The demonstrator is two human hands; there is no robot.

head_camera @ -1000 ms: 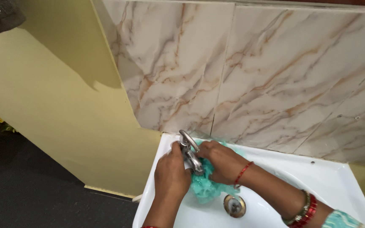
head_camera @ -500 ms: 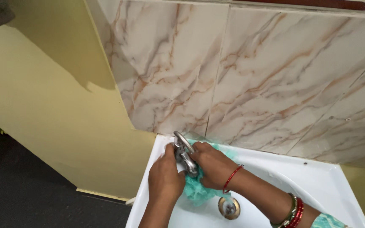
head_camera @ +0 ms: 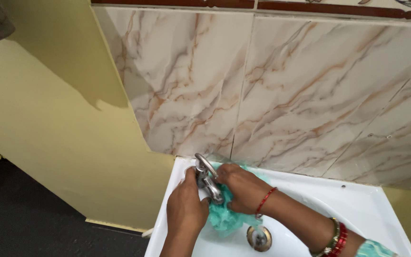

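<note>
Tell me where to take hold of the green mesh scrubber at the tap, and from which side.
Probably best to grip the bunched lower part of the green mesh scrubber, hanging free under the silver metal tap, coming from the basin side. Its upper part is wedged between the tap and the right hand; the left hand blocks the left.

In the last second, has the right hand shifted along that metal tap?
Yes, slightly. The right hand with the green mesh scrubber has slid a little toward the tap base and tiled wall.

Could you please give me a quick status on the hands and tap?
Left hand on metal tap. Right hand presses green mesh scrubber against it. Nothing obstructing.
</note>
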